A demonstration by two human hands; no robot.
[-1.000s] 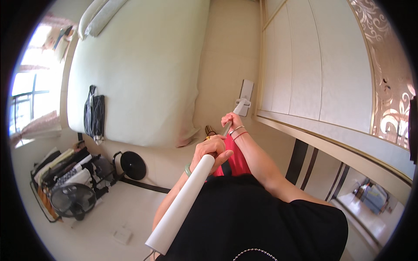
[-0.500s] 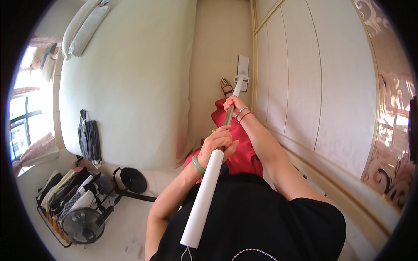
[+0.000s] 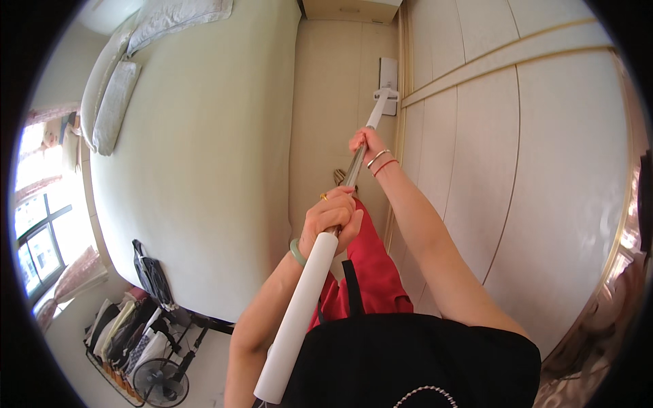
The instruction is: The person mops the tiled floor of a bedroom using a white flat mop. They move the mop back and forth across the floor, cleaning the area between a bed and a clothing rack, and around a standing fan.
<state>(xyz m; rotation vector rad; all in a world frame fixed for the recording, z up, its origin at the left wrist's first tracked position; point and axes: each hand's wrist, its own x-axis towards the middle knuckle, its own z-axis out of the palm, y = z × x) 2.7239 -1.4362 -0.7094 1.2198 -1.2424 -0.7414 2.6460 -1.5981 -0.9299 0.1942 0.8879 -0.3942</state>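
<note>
Both my hands are wrapped round the pole of a flat mop (image 3: pixel 300 319). My left hand (image 3: pixel 332 216) closes on the metal shaft just above the thick white grip, which slants down past my torso. Farther along the shaft, my right hand (image 3: pixel 368 143) is closed round it near the white lower section. The flat rectangular mop head (image 3: pixel 388 76) lies on the floor, close beside the base of the wardrobe doors. A green bangle circles my left wrist; a silver bangle and a red cord are on my right.
A bed with a pale green sheet (image 3: pixel 197 163) runs along the left, pillows (image 3: pixel 180 20) at its far end. White wardrobe doors (image 3: pixel 469 149) line the right. A drawer unit (image 3: pixel 350 11) stands ahead. A fan (image 3: pixel 161 382) and a clothes rack (image 3: pixel 129 340) are at lower left.
I have moved forward along the aisle between bed and wardrobe, and the mop head has advanced with me. The drawer unit has come into view. Both hands keep their hold on the pole.
</note>
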